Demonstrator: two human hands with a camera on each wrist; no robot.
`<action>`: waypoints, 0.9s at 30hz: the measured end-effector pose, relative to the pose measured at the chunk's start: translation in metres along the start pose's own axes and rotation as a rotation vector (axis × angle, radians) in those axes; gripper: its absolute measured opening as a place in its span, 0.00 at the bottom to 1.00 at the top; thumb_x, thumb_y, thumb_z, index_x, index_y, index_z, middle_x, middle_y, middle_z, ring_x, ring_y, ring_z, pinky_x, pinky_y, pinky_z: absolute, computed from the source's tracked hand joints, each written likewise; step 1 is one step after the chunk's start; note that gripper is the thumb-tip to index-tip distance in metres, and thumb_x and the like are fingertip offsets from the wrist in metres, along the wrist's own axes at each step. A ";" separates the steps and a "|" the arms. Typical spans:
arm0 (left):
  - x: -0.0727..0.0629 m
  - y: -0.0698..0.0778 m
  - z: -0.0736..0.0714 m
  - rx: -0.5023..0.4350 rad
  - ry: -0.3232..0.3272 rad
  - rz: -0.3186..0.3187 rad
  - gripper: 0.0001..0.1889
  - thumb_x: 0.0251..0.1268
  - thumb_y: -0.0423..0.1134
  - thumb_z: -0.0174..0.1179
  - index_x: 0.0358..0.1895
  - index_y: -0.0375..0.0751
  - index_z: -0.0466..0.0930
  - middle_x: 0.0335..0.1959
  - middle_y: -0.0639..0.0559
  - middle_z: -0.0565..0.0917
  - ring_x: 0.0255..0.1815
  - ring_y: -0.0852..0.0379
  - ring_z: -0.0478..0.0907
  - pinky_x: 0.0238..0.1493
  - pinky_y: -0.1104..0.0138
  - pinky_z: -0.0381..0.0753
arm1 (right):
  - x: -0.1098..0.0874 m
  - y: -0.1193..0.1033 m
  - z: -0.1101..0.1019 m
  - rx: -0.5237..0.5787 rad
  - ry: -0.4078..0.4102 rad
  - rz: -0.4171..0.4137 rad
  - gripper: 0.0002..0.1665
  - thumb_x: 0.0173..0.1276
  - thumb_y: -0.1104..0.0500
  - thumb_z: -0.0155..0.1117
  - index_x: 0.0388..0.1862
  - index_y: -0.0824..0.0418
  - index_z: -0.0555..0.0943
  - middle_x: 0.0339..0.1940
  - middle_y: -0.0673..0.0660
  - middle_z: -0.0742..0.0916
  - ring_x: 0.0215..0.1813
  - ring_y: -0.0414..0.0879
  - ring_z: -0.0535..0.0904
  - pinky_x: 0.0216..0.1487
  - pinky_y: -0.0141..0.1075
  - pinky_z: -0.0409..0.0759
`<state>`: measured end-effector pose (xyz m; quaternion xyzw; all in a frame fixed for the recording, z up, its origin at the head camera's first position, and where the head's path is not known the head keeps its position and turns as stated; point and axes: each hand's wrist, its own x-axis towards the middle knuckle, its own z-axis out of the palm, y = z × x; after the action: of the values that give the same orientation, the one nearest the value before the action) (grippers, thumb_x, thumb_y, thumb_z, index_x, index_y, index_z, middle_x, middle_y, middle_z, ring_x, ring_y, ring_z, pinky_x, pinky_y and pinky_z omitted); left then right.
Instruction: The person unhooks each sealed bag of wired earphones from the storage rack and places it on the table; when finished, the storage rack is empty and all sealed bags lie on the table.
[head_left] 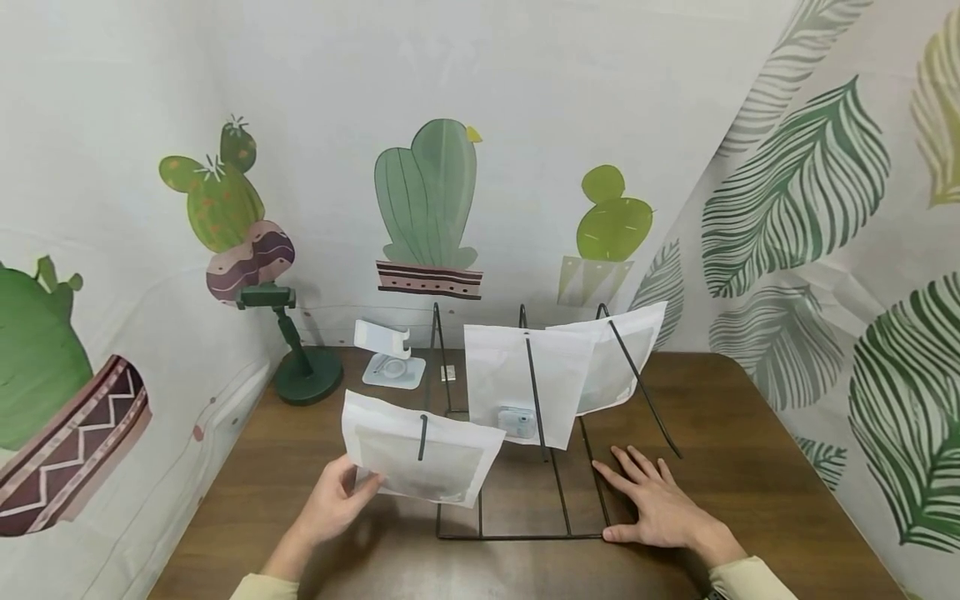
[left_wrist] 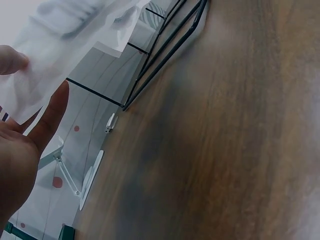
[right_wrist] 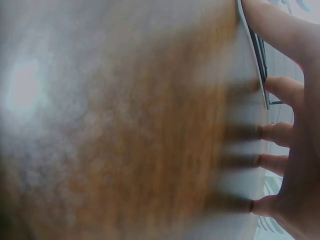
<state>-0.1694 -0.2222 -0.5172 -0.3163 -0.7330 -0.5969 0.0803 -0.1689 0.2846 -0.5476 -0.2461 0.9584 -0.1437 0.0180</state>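
Observation:
My left hand (head_left: 330, 500) pinches the lower left corner of a white pouch with a translucent window (head_left: 416, 467), thumb in front. This pouch tilts at the front left of a black wire display rack (head_left: 525, 537), and the tip of a rack prong (head_left: 423, 435) shows in front of it. In the left wrist view, the fingers and thumb (left_wrist: 12, 61) are on either side of the pouch (left_wrist: 55, 70). My right hand (head_left: 660, 508) rests on the table with fingers spread, its thumb and index fingertip at the rack's right base wire.
Two more white pouches hang on the rack: one in the middle (head_left: 495, 358) showing a small camera-like item, one at the right (head_left: 637, 346). Behind left stand a dark green stand (head_left: 307, 375) and a white folding stand (head_left: 382, 340). A cactus-print cloth (head_left: 517, 167) backs the wooden table (head_left: 750, 467).

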 end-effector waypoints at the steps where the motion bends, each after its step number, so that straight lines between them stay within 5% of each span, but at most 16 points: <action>1: 0.000 0.000 0.000 -0.004 -0.002 0.001 0.16 0.65 0.21 0.56 0.54 0.33 0.76 0.52 0.55 0.82 0.54 0.61 0.80 0.56 0.69 0.79 | 0.000 0.000 0.000 0.000 0.000 0.001 0.57 0.50 0.22 0.62 0.76 0.46 0.63 0.77 0.65 0.63 0.76 0.69 0.54 0.62 0.77 0.51; 27: -0.011 0.006 0.013 -0.049 0.002 0.092 0.21 0.58 0.13 0.53 0.53 0.34 0.76 0.51 0.52 0.82 0.55 0.61 0.79 0.60 0.73 0.74 | -0.002 -0.002 -0.003 -0.004 0.020 -0.010 0.57 0.50 0.23 0.64 0.75 0.48 0.64 0.76 0.66 0.64 0.75 0.69 0.55 0.61 0.76 0.53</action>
<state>-0.1539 -0.2136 -0.5210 -0.3509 -0.7027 -0.6107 0.1007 -0.1668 0.2842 -0.5441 -0.2495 0.9575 -0.1444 0.0074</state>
